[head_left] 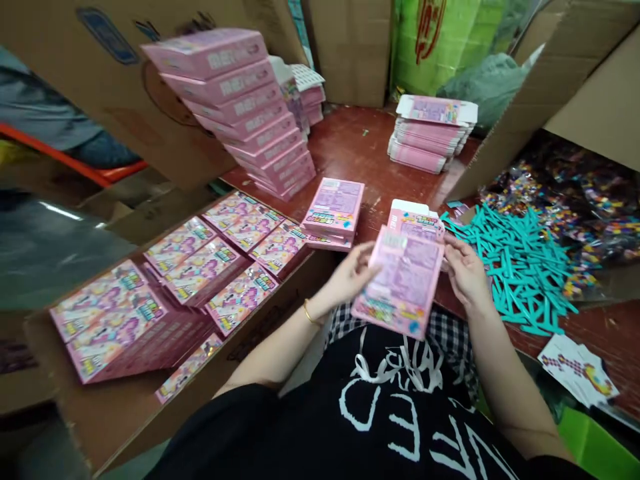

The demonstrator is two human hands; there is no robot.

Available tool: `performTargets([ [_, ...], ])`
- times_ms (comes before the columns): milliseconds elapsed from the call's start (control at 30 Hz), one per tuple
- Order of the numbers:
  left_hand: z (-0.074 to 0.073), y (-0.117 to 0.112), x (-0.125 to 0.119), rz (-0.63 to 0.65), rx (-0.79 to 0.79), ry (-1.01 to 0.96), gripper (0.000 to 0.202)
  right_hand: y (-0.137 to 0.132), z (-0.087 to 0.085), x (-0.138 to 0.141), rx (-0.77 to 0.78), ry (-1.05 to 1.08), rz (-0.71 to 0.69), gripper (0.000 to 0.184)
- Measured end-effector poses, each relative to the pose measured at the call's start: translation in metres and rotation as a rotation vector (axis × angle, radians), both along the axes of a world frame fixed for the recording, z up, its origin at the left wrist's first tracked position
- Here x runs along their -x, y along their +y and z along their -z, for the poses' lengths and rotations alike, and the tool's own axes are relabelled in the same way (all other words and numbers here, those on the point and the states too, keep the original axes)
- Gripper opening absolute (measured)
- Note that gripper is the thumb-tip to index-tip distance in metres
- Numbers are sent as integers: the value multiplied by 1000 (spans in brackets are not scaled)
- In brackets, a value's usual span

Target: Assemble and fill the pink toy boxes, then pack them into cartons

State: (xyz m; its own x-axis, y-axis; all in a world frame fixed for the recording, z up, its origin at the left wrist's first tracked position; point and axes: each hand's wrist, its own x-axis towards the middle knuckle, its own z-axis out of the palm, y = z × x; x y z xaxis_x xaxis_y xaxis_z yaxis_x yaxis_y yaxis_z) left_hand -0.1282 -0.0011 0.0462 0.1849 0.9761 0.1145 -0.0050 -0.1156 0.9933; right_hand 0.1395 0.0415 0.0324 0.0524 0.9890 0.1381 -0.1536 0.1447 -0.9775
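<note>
A flat pink toy box [403, 283] is held in front of my body, its printed back facing up. My left hand [353, 273] grips its left edge, fingers curled around it. My right hand [465, 270] holds the right edge near the top flap. Just behind the held box an opened pink box [415, 219] lies on the red table [350, 147]. Two closed pink boxes [334, 212] are stacked to the left of it.
A cardboard carton [100, 413] at left holds rows of packed pink boxes [185, 267]. A leaning tall stack of pink boxes [240, 107] stands behind it. Flat unfolded boxes [430, 133] are piled at the back. Teal plastic sticks [520, 267] and bagged colourful beads [575, 193] lie right. Printed cards [577, 370] sit near the right edge.
</note>
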Motion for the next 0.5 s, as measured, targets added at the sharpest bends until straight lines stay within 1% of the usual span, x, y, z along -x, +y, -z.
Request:
performTargets([
  [67, -25, 38, 43, -261, -103, 68, 52, 12, -1, 19, -20, -10, -69, 46],
  [100, -38, 59, 66, -366, -129, 94, 47, 15, -1, 26, -42, -46, -102, 45],
  [167, -57, 101, 109, -464, -99, 109, 40, 17, 4, 36, -72, -150, -157, 44],
  [200, -63, 119, 126, -490, -61, 133, 35, 18, 10, 37, -74, -196, -170, 44],
  [267, -67, 145, 148, -521, 28, 252, 27, 22, 24, 33, -59, -250, -153, 47],
  [300, -67, 152, 153, -541, 54, 338, 25, 26, 32, 29, -46, -264, -128, 49],
  [333, -67, 153, 153, -581, 54, 427, 26, 31, 39, 24, -36, -277, -104, 51],
  [367, -67, 149, 148, -644, 12, 502, 30, 39, 46, 18, -31, -295, -89, 52],
  [400, -68, 139, 139, -721, -81, 547, 36, 49, 51, 12, -29, -324, -83, 52],
  [433, -70, 124, 126, -790, -215, 554, 41, 61, 54, 6, -32, -366, -80, 52],
  [467, -72, 103, 109, -841, -367, 526, 46, 75, 55, 1, -45, -431, -77, 51],
  [500, -73, 77, 90, -818, -538, 464, 46, 91, 54, -2, -69, -520, -74, 50],
])
